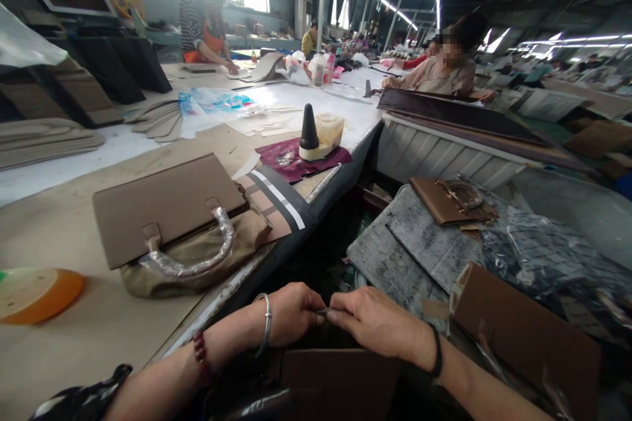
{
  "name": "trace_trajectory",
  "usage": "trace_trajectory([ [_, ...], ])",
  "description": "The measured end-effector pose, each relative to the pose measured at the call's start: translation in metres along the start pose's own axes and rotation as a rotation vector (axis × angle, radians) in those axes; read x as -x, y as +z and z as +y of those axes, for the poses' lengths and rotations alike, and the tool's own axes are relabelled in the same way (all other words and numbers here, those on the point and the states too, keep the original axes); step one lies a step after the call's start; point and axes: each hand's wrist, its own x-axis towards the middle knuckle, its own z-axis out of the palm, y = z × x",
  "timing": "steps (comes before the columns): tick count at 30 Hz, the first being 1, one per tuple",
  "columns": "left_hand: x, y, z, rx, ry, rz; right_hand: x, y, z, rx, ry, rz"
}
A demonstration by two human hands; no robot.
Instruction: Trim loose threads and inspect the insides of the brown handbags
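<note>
My left hand [295, 312] and my right hand [382, 323] meet fingertip to fingertip, both closed in a pinch. Between them shows a thin dark strip [323, 312]; most of it is covered by the fingers. Just below the hands, in shadow, is a brown handbag [340, 381], its lower part cut off by the frame. On the table to the left lies another taupe handbag [162, 210] with a plastic-wrapped handle [197, 266]. At the right, a brown bag [528, 335] rests on its side.
The worktable [59, 223] carries an orange-and-cream object [42, 296], a black cone [309, 128] on a maroon piece [281, 159] and stacked panels [44, 141]. A small brown bag [444, 200] lies on grey boards [405, 243] beside a bin [419, 151]. Co-workers sit farther back.
</note>
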Motion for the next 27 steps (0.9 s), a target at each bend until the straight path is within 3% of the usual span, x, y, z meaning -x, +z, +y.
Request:
trace_trajectory([
  [3, -0.001, 0.000, -0.003, 0.077, -0.010, -0.046, -0.007, 0.002, 0.002, 0.025, -0.020, -0.029],
  [8, -0.007, -0.005, -0.007, 0.227, -0.010, -0.147, -0.015, 0.003, 0.016, -0.114, -0.039, -0.136],
  [13, -0.013, -0.008, -0.007, 0.261, -0.011, -0.147, -0.004, -0.002, 0.017, -0.106, 0.034, -0.083],
  [16, -0.013, -0.006, -0.008, 0.126, 0.035, -0.099, 0.001, -0.002, 0.012, -0.044, 0.082, -0.034],
  [21, -0.009, 0.000, -0.003, -0.245, 0.132, 0.104, -0.003, 0.004, 0.006, 0.030, 0.087, 0.057],
  [27, -0.012, 0.006, 0.005, -0.412, 0.152, 0.191, -0.008, 0.007, 0.002, 0.133, 0.098, 0.119],
])
